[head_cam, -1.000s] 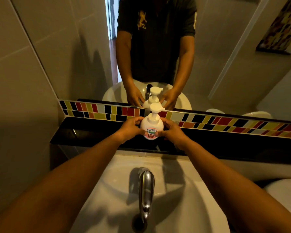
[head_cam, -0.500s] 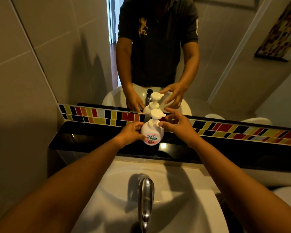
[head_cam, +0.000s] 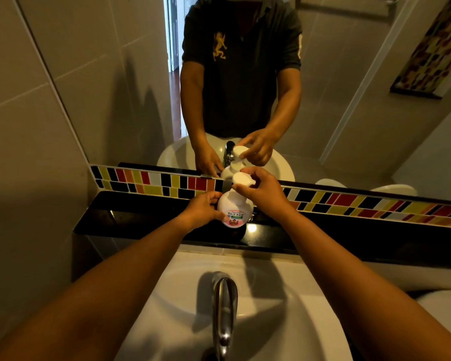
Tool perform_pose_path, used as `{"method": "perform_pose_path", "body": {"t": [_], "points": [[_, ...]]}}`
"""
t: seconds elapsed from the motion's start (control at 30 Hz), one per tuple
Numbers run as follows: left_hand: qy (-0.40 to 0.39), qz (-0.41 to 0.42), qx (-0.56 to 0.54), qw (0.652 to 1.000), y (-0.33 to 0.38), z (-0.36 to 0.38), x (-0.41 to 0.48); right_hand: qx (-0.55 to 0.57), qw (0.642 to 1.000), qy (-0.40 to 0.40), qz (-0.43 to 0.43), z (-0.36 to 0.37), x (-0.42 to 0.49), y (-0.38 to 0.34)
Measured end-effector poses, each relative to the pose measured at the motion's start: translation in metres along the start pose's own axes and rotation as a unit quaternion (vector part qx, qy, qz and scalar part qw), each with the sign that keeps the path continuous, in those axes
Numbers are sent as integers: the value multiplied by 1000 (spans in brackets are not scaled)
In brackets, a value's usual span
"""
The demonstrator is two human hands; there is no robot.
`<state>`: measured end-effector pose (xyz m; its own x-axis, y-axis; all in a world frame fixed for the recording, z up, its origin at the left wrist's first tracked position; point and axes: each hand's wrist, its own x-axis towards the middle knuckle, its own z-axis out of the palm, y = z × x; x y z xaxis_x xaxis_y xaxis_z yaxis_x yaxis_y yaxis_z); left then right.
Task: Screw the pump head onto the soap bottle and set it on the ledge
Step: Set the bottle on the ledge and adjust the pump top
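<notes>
Now, my job: I twist the pump head (head_cam: 243, 178) tight on the soap bottle (head_cam: 235, 207), then leave the bottle on the ledge (head_cam: 130, 217).
Where the bottle is: it stands up straight on the black ledge, between my 2 hands, with its picture label facing me.
My left hand (head_cam: 199, 210): my fingers are wrapped on the left side of the round white belly, and my thumb presses near the label. They are clamped on the bottle so it cannot spin.
My right hand (head_cam: 263, 190): it comes over from the right, bent at the wrist. My fingertips (head_cam: 248, 170) curl around the flat white top of the pump, and my thumb sits just under it by the neck. They pinch the pump head.
My arms: both reach straight out over the white sink (head_cam: 284, 321) and the silver tap (head_cam: 223, 308). The tap is well below my fingers.
How to do it well: I think I should hold the belly still with my left fingers and turn only the top with my right fingers. I should keep the pump straight up so the thread does not go crooked.
Is it tight: I cannot tell from here.
Watch out: the ledge looks shiny, so the bottle could slip toward the sink if I push sideways.
</notes>
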<state>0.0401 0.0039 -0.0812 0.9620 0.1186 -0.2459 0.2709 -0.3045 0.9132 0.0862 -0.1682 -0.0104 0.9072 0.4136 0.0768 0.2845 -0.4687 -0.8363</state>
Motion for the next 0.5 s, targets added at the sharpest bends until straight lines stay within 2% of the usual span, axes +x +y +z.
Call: {"method": "perform_pose_path", "body": {"t": [0.33, 0.5], "points": [[1, 10, 14, 1000, 3, 5, -1, -30, 995, 81, 39, 13, 4, -2], [0, 5, 13, 1000, 5, 5, -1, 27, 999, 17, 1, 9, -2, 5]]}}
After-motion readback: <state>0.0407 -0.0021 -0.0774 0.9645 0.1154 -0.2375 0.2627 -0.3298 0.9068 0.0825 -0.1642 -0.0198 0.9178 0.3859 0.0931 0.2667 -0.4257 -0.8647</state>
